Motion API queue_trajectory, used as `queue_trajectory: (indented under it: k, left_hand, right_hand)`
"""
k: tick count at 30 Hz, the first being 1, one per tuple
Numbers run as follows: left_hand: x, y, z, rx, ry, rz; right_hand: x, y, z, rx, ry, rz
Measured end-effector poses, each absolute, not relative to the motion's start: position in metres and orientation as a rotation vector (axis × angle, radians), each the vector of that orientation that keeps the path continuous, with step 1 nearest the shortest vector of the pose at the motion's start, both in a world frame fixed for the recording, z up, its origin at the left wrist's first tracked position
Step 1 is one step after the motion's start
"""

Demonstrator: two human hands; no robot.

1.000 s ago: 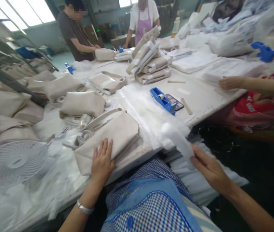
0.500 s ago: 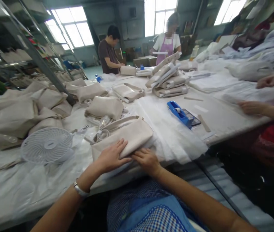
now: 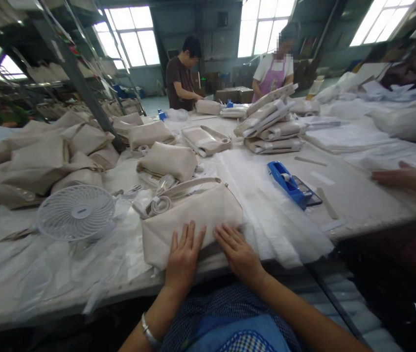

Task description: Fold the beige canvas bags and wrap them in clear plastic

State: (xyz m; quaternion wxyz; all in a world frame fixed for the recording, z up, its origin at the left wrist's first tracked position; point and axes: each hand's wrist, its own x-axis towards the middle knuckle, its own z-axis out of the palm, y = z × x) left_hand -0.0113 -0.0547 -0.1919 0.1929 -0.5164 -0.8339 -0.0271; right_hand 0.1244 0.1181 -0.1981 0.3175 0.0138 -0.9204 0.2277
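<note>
A beige handbag [image 3: 196,215] is seen at the lower centre of the frame, laid at the near edge of the worktable [image 3: 357,195]. Its lower front is covered by the left hand [image 3: 183,256], which is held flat with fingers somewhat spread. The right hand [image 3: 243,256] is opened out too, its fingers kept closer together; nothing is seen gripped in either. The right fingers, tucked at the bag's lower edge half a second ago, are now laid on its front, so the bag appears to be steadied or smoothed by both hands. A coiled strap [image 3: 160,205] is left at its upper left. To the right, translucent plastic sleeves [image 3: 266,205] are spread just beside it, partly overlapped with a blue tape dispenser [image 3: 289,186]. At the left, a white fan [image 3: 78,212] is placed before heaped beige bags [image 3: 39,161]. At the right edge, a co-worker's hand [image 3: 401,176] is seen.
</note>
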Motion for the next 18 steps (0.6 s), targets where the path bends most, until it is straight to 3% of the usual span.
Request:
queue_trajectory:
  k: [4,9,11,14,18]
  left_hand:
    - [-0.002,-0.052,-0.202,-1.348,-2.291,-0.12]
    - [-0.005,-0.053,-0.206,-1.334,-2.27,-0.168]
    - [-0.006,-0.054,-0.204,-1.348,-2.275,-0.18]
    - [-0.007,-0.056,-0.2,-1.399,-2.266,-0.223]
    - [-0.013,-0.06,-0.196,-1.364,-2.24,-0.333]
  right_hand:
    - [0.138,0.11,-0.204,-0.072,-2.391,0.966]
    - [0.142,0.102,-0.196,-0.729,-1.849,2.099]
    - [0.135,0.102,-0.186,-0.792,-1.496,2.436]
    - [0.121,0.096,-0.169,-0.733,-1.16,2.556]
    - [0.108,0.071,-0.145,-0.636,-1.158,2.454]
